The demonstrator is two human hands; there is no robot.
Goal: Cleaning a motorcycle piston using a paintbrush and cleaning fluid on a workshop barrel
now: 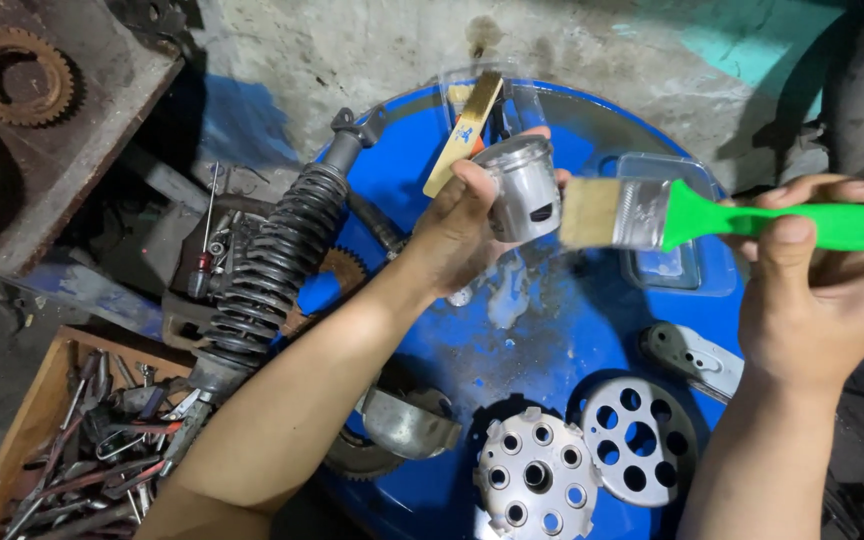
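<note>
Two hands work above a blue drum lid (422,180) that serves as a bench. The left hand (452,235) is closed around a piston (524,188), thumb on its near wall and fingers wrapped behind, holding it up over the middle of the lid with the crown tipped toward 11 o'clock. The right hand (832,290) is closed on the green handle of a brush (652,215), whose pale bristles point toward 9 o'clock and sit just beside the piston's skirt, close but not clearly touching.

The piston looks like bare cast metal: rigid, fairly light for its bulk, and probably slick, judging by the wet patch on the lid below it. Its walls are smooth, so a firm grip across the skirt, as now, seems the safest hold; the ring grooves near the crown are best kept clear of knocks. The brush is light, with a stiff handle and soft bristles, and is gripped well back from the ferrule.

On the lid, at 6 o'clock from the piston, lie two round holed plates (537,480). A clear tray (667,265) sits at 3 o'clock, under the brush, and a second, wooden-handled brush (464,132) lies at 11 o'clock. A coil-spring shock (272,265) leans at 9 o'clock, with a wooden box of tools (72,450) toward 8 o'clock and a rusty sprocket (12,75) far off at 10 o'clock.
</note>
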